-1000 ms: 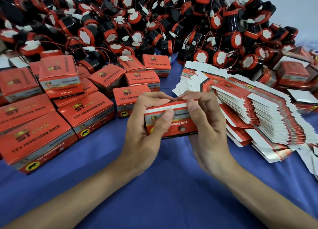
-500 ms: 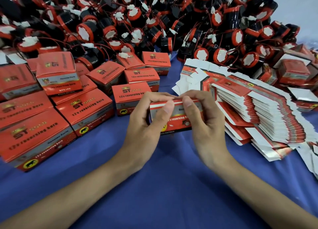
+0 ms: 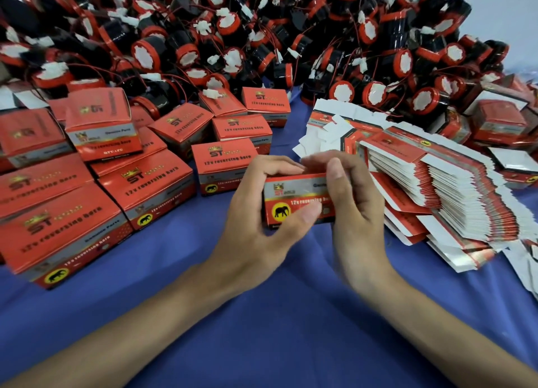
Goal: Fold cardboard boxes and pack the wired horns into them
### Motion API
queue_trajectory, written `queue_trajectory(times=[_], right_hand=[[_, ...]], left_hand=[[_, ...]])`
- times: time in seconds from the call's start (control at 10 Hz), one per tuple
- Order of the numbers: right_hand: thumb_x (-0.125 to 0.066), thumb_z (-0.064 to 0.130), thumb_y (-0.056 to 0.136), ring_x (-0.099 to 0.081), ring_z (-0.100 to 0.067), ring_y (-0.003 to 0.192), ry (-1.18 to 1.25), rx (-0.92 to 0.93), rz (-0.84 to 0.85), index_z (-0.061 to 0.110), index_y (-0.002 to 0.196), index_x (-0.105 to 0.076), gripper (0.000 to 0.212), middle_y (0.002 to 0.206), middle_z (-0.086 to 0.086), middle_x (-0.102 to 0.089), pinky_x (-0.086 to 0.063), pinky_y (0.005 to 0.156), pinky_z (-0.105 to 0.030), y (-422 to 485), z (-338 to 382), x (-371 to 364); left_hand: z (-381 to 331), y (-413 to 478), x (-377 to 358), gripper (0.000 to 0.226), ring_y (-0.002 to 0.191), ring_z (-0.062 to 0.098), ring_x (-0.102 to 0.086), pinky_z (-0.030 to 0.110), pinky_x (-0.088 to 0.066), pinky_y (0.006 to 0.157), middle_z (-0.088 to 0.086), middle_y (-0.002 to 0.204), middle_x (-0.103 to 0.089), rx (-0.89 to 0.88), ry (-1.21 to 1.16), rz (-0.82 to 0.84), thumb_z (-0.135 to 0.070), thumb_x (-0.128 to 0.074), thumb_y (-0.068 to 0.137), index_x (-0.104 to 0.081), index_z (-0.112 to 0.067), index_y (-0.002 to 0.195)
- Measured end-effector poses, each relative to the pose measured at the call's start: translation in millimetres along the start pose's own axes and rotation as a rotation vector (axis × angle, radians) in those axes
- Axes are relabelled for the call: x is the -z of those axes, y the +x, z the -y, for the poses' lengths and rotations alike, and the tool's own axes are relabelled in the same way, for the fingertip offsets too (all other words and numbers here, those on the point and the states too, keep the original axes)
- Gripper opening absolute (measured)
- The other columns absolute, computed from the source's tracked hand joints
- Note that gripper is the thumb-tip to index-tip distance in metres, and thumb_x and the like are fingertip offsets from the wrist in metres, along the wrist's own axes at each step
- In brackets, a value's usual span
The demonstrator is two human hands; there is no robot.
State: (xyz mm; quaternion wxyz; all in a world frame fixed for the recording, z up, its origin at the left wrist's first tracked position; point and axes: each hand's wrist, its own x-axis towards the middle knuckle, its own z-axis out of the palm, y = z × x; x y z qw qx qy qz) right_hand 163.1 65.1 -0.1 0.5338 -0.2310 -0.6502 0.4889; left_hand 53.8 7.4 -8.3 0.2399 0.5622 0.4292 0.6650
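A small red cardboard box [image 3: 294, 197] with a yellow elephant badge is held between both hands above the blue cloth. My left hand [image 3: 256, 227] grips its left end, thumb pressed on the front face. My right hand [image 3: 352, 210] curls over its right end and top, slightly blurred. A fanned stack of flat unfolded boxes [image 3: 454, 195] lies just right of the hands. A big heap of black and red wired horns [image 3: 262, 38] fills the back of the table.
Several folded red boxes [image 3: 145, 183] stand in rows on the left, the nearest one [image 3: 224, 166] just behind my left hand. More boxes [image 3: 500, 122] lie at the far right. Blue cloth [image 3: 276, 315] covers the table in front.
The box has been turned so its front face with the elephant badge shows more fully. My right hand has shifted over the box's top right end.
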Motion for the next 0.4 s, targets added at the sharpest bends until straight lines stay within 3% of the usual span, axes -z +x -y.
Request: queue_trajectory(times=[0.1,0.2,0.3,0.4], right_hand=[[-0.045,0.027,0.094,-0.062,-0.001,0.091,-0.094,0.101,0.036,0.017,0.095,-0.056,0.014,0.096,0.006,-0.064,-0.047,0.078,-0.014,-2,-3,1],[-0.043,0.021,0.099,-0.061,0.003,0.079,-0.180,0.104,-0.009,0.017,0.084,-0.050,0.017,0.086,0.009,-0.064,-0.044,0.072,-0.010,1,-8,-2],[-0.043,0.016,0.097,-0.062,0.003,0.081,-0.214,0.069,0.049,0.017,0.084,-0.053,0.016,0.086,0.009,-0.065,-0.046,0.072,-0.012,8,-8,-1],[-0.051,0.019,0.096,-0.061,0.000,0.092,-0.344,0.179,0.103,0.021,0.083,-0.063,0.018,0.096,0.009,-0.064,-0.045,0.079,-0.015,20,11,9]], left_hand=[[5,1,2,0.018,0.087,0.004,-0.062,0.018,-0.052,0.071,-0.019,0.103,-0.056,-0.074,0.096,-0.009,-0.030,-0.058,0.086,-0.049,-0.026,0.102],[8,4,3,0.021,0.079,0.009,-0.060,0.018,-0.049,0.069,-0.007,0.096,-0.055,-0.061,0.149,-0.023,-0.031,-0.058,0.086,-0.052,-0.013,0.096],[12,9,9,0.028,0.083,0.011,-0.060,0.022,-0.051,0.071,-0.008,0.096,-0.055,-0.055,0.139,-0.014,-0.032,-0.059,0.086,-0.054,-0.007,0.097],[12,12,23,0.028,0.093,0.012,-0.059,0.025,-0.050,0.078,-0.004,0.101,-0.056,-0.113,0.286,0.060,-0.031,-0.059,0.087,-0.057,-0.005,0.098]])
